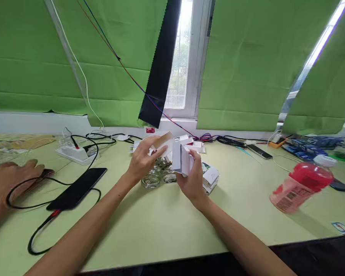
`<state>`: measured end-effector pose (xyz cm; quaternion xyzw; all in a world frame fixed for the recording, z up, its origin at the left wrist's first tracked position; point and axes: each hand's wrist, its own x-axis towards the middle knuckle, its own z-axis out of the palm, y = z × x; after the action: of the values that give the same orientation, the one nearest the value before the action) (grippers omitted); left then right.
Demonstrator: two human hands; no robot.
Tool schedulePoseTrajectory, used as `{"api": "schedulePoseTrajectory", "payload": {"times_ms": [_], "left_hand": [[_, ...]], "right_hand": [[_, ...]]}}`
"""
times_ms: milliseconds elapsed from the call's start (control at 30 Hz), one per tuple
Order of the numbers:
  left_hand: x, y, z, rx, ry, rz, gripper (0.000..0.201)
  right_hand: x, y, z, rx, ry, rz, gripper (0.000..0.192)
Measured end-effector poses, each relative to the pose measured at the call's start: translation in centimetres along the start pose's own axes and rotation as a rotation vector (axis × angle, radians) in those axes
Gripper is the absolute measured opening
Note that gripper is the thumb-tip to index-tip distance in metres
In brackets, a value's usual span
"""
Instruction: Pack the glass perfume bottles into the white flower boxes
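My left hand (pixel 142 161) is closed on a small paper carton (pixel 163 141), pale outside and tan where light falls on its flap. Close beside it, my right hand (pixel 193 178) grips a white folded carton (pixel 180 158) with its edges turned up. The two cartons are held almost side by side above the table. Below them sit several clear glass-like containers (pixel 151 179), partly hidden by my hands. A stack of flat printed cartons (pixel 210 177) lies just right of my right hand, and more white cartons (pixel 194 145) lie behind.
At left, a black phone (pixel 77 188) lies with a cable, near a white power strip (pixel 74 153) and another person's hand (pixel 17 178). A pink-red bottle (pixel 301 186) stands tilted-looking at right. Another phone (pixel 259 151) and bundled cables (pixel 231 141) lie toward the wall.
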<state>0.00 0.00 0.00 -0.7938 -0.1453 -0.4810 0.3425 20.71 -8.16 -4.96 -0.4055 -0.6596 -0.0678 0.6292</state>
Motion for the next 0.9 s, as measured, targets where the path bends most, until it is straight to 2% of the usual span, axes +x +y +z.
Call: {"api": "schedulePoseTrajectory", "payload": {"times_ms": [100,200,333,667,900], "left_hand": [[-0.5,0.0,-0.2,-0.05,-0.063,-0.045,0.046],[-0.9,0.1,-0.2,-0.096,-0.071,-0.051,0.04],[-0.9,0.6,0.3,-0.109,-0.04,-0.005,0.04],[0.2,1.8,0.4,-0.079,0.015,0.116,0.032],[0.6,2.9,0.1,-0.102,-0.026,0.144,0.02]], "right_hand": [[0.1,0.1,-0.1,-0.01,-0.004,0.006,0.07],[0.4,0.3,-0.2,-0.021,-0.036,0.003,0.067],[0.6,0.7,-0.3,-0.088,-0.099,0.031,0.061],[0.7,0.8,-0.7,-0.316,-0.174,0.133,0.071],[1.2,0.8,-1.0,-0.502,-0.213,0.183,0.068]]}}
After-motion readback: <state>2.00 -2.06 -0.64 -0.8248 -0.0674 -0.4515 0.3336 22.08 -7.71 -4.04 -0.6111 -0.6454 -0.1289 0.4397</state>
